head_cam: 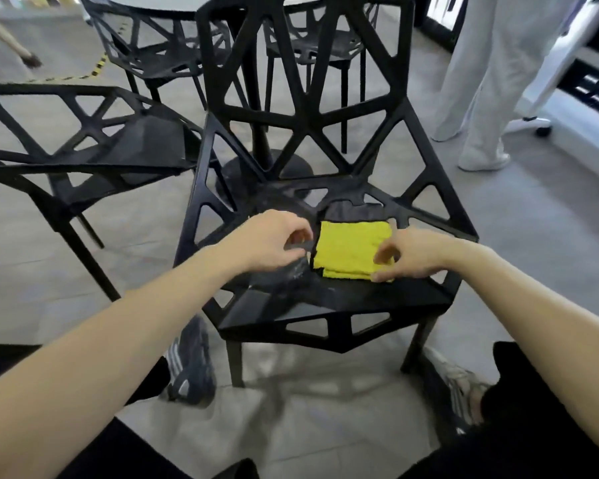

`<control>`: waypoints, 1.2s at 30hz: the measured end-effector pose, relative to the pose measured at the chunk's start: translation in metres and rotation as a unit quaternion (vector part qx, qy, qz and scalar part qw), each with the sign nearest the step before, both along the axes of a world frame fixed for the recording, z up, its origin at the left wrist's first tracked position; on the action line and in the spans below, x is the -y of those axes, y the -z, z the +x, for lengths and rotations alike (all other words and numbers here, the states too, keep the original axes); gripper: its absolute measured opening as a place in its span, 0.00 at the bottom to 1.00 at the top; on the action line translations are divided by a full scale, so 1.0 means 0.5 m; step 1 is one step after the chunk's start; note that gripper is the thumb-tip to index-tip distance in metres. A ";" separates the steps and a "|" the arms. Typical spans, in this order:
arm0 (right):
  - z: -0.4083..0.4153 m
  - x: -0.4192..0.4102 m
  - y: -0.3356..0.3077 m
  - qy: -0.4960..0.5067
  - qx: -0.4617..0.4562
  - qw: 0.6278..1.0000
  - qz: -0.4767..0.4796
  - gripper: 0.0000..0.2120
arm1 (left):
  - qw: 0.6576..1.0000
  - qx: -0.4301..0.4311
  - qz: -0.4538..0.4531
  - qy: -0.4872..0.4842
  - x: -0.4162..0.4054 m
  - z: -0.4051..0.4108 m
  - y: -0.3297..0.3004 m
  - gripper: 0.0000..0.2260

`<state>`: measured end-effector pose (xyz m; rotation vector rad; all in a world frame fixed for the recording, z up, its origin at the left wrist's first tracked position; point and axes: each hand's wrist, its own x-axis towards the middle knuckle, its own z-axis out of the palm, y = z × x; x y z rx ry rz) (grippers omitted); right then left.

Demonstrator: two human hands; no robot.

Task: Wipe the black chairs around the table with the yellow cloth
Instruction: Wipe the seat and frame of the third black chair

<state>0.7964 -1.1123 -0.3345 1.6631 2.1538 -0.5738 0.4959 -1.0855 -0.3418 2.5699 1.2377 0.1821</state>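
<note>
Head view: folded yellow cloth lying on the seat of the nearest black chair. Right hand rests on the cloth's right edge, fingers loosely curled; left hand hovers just beside it, fingers relaxed, holding nothing.

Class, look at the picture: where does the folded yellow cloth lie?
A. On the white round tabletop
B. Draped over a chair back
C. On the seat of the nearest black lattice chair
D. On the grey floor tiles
C: the folded yellow cloth lies flat on the seat of the nearest black lattice chair, between the left hand and the right hand.
</note>
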 end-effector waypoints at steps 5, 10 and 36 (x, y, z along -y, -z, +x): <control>-0.040 -0.064 0.106 0.056 -0.076 0.982 0.166 0.32 | 0.991 -0.059 0.076 -0.090 0.006 -0.148 0.075 0.11; -0.158 -0.047 0.240 0.081 -0.020 0.990 0.113 0.51 | 0.967 -0.184 0.174 -0.030 -0.008 -0.251 0.129 0.26; -0.448 0.062 0.225 0.023 -0.094 0.982 0.163 0.42 | 0.950 -0.056 0.300 -0.067 0.013 -0.234 0.210 0.21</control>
